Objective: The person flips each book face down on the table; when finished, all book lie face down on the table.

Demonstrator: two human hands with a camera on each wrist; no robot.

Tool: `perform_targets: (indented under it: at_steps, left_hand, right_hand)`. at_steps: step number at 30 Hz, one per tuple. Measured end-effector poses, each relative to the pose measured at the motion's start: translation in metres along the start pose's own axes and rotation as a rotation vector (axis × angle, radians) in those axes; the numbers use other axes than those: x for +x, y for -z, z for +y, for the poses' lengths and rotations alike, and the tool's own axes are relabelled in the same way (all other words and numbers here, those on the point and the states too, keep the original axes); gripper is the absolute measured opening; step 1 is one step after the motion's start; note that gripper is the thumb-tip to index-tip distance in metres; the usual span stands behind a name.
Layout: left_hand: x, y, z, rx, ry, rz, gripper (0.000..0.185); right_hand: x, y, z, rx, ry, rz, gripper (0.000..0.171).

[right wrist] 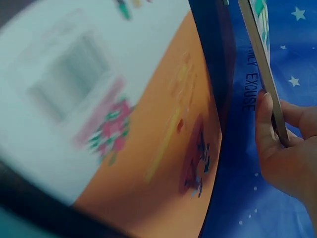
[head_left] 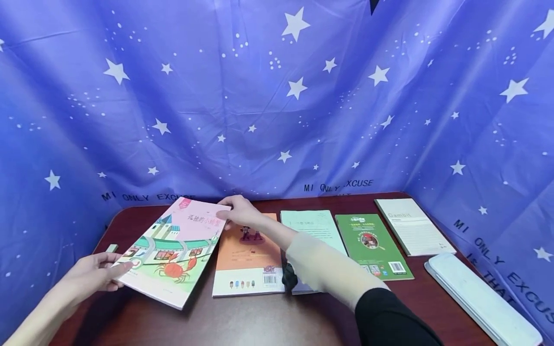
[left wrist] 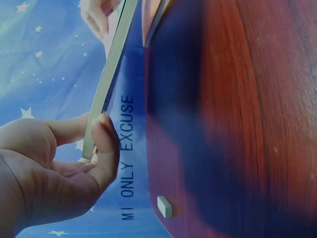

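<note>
1. The thin paperback picture book with a pink top and a red crab on its cover (head_left: 173,250) is held tilted above the left part of the dark red-brown wooden table (head_left: 268,322), its right edge over the orange-and-white paperback book (head_left: 248,259) lying flat beside it.
2. The near left corner is pinched by the left hand (head_left: 93,276), thumb on the cover and fingers curled beneath; in the left wrist view the thumb (left wrist: 106,144) is seen pressed against the book's edge.
3. The far right corner is gripped by the right hand (head_left: 240,211), its fingers curled round the edge, as is shown in the right wrist view (right wrist: 285,158).
4. The book is judged light, thin and flexible; a glossy cover is likely, so some slipperiness is to be expected.
5. Sagging is best limited by support at opposite corners, as here, or along the spine.
6. Corners and pages are judged easily creased if squeezed hard.
</note>
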State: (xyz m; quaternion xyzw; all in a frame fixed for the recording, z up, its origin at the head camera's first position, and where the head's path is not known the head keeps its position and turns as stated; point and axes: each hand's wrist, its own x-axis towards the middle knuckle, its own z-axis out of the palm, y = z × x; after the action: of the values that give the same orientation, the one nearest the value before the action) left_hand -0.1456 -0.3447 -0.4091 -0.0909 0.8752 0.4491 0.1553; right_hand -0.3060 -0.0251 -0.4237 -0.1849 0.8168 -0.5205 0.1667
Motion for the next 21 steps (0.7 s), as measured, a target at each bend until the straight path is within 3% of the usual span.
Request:
perform_targets:
  at_steps: [6, 11, 14, 21]
  left_hand:
    - [0.004, -0.009, 0.008, -0.071, -0.069, 0.067, 0.061]
    - [0.014, -0.025, 0.020, -0.101, -0.181, 0.142, 0.061]
    - [0.022, -0.035, 0.028, -0.190, -0.232, 0.169, 0.060]
    - [0.039, -0.067, 0.056, -0.431, -0.271, 0.177, 0.057]
  right_hand:
    - [-0.025, 0.020, 0.007, 0.171, -0.026, 0.023, 0.036]
    - [-0.047, 0.044, 0.019, 0.290, -0.036, 0.055, 0.038]
    - [-0.061, 0.058, 0.027, 0.374, -0.031, 0.064, 0.041]
    - [-0.103, 0.088, 0.046, 0.473, -0.026, 0.137, 0.050]
